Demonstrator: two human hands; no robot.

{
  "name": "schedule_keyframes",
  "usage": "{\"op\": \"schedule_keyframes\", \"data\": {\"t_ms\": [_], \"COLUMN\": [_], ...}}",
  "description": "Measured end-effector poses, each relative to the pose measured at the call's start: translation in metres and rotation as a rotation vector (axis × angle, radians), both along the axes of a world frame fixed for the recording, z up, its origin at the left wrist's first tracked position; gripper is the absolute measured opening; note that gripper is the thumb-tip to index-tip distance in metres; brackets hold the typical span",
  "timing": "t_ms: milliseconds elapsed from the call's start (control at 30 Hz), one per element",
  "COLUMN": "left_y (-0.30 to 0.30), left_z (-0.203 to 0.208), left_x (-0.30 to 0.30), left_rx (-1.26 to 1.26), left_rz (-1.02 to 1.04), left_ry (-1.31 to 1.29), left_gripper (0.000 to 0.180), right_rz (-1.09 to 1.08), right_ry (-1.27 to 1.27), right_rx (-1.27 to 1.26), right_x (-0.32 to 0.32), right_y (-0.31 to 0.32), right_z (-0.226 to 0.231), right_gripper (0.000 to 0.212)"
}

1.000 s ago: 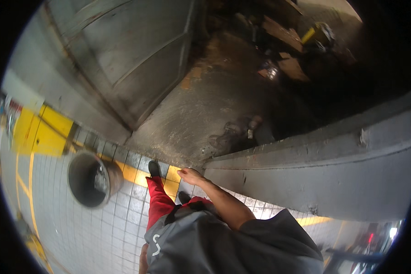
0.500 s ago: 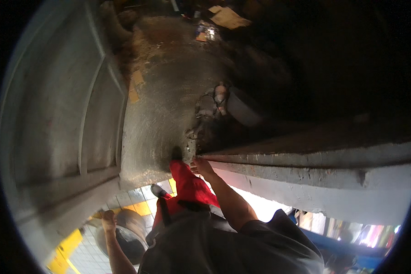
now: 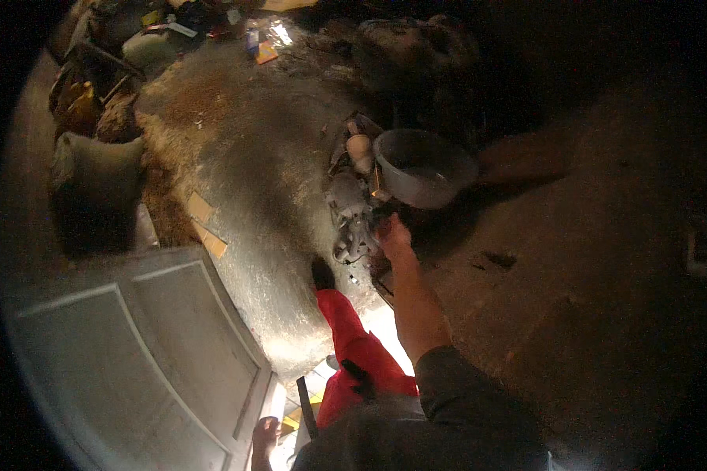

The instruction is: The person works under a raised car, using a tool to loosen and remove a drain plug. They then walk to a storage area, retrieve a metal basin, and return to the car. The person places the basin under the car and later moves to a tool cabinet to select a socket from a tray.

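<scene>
Though dim, a round tub (image 3: 426, 184), its contents unclear

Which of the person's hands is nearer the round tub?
The right hand, stretched forward close to the round tub; the left hand is much farther off, beside the panelled door.

The grimy floor (image 3: 251, 173) bears a round tub (image 3: 426, 171) and cardboard pieces (image 3: 199, 207).

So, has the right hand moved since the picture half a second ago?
Yes. Judged against the round tub, the right hand has moved forward and is now nearer to it.
</scene>
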State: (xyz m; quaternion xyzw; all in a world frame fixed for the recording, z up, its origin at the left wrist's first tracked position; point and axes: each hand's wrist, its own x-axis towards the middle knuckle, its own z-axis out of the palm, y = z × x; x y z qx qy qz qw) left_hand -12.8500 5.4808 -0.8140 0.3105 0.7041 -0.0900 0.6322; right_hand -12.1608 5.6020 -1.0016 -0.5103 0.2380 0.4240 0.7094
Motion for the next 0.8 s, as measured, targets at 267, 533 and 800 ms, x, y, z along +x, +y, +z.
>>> {"op": "schedule_keyframes", "data": {"t_ms": [267,533,800], "left_y": [0.081,0.132,0.207], "left_z": [0.034,0.044,0.028], "left_x": [-0.018,-0.031,0.012], "left_rx": [-0.083,-0.048,-0.012], "left_rz": [-0.115,-0.281,-0.188], "left_ry": [0.265,0.123,0.007], "left_gripper": [0.035,0.036,0.035], "right_rz": [-0.241,0.186,0.380], "right_ry": [0.017,-0.766,-0.447], "right_rx": [-0.242,-0.431,-0.701], "right_x": [0.126,0.160,0.048], "right_y": [0.053,0.005,0.000], "right_z": [-0.046,-0.126,-0.001], "right_gripper": [0.039,0.059,0.062]}}
